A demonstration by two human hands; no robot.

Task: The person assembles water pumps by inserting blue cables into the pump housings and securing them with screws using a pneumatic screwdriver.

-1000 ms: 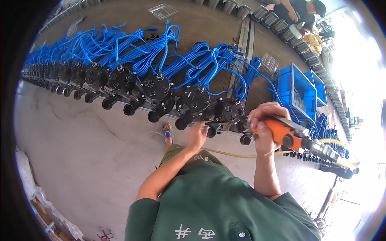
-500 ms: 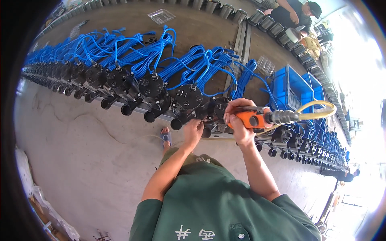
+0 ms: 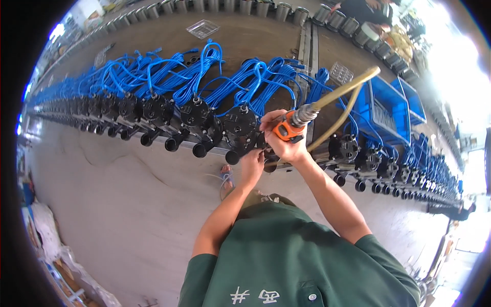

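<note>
My right hand is wrapped round an orange air screwdriver, whose metal fitting joins a yellow air hose. Its working end points down and left, beside a black pump in the row. Close by, my left hand is pinched at that pump's lower right side, its fingertips together near the tool's end. Whatever lies between those fingertips is too small to make out. My right hand hides most of the pump behind it. A blue cable lies coiled behind the pumps.
Similar black pumps line the table edge to both sides, pipe outlets toward me. Blue crates stand at the right, next to a clear plastic tray. Another clear tray lies at the back. Metal cylinders and another person are beyond.
The screwdriver has swung from lying sideways to a steeper tilt, its hose end raised, and moved left with my right hand. My left hand stays pinched low by the pump.
</note>
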